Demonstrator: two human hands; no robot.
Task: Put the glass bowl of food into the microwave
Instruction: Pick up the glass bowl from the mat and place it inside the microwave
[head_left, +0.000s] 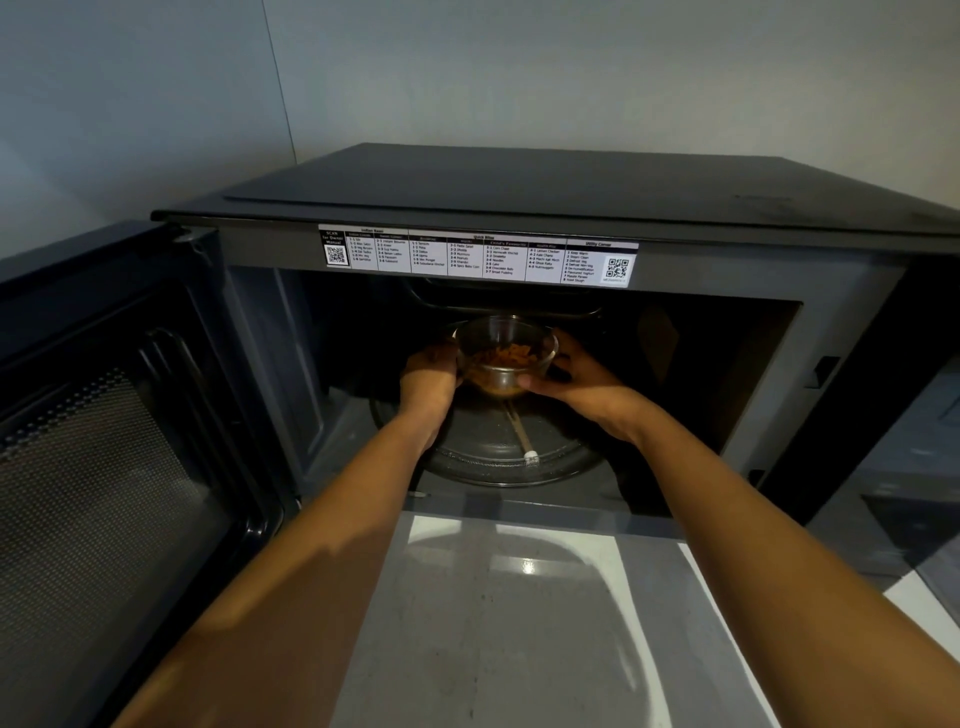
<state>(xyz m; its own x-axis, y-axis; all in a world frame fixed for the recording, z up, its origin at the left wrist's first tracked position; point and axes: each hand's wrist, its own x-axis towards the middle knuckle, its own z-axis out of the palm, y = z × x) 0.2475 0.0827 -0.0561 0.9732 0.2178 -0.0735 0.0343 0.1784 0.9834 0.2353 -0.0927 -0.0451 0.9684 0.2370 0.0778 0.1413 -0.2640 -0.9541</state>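
Head view: both bare forearms reached forward from the bottom of frame into the open microwave (519, 208) cavity. Left hand (428, 376) sat on the left side of the glass bowl (506, 356), fingers curled around its wall, wrist angled inward. Right hand (576, 376) cupped the right side, thumb across the near lower wall, fingers wrapped behind. Both grips were closed on the bowl, holding it between them. Bowl was upright, inside the cavity over the middle of the glass turntable (498, 462); could not tell if its base touched the turntable. Orange-brown food (501, 358) lay in the bowl's bottom. Microwave door (119, 436) was swung fully open to the left. White label (478, 254) ran along the frame above the cavity. Pale glossy surface (519, 623) lay in front of the microwave.
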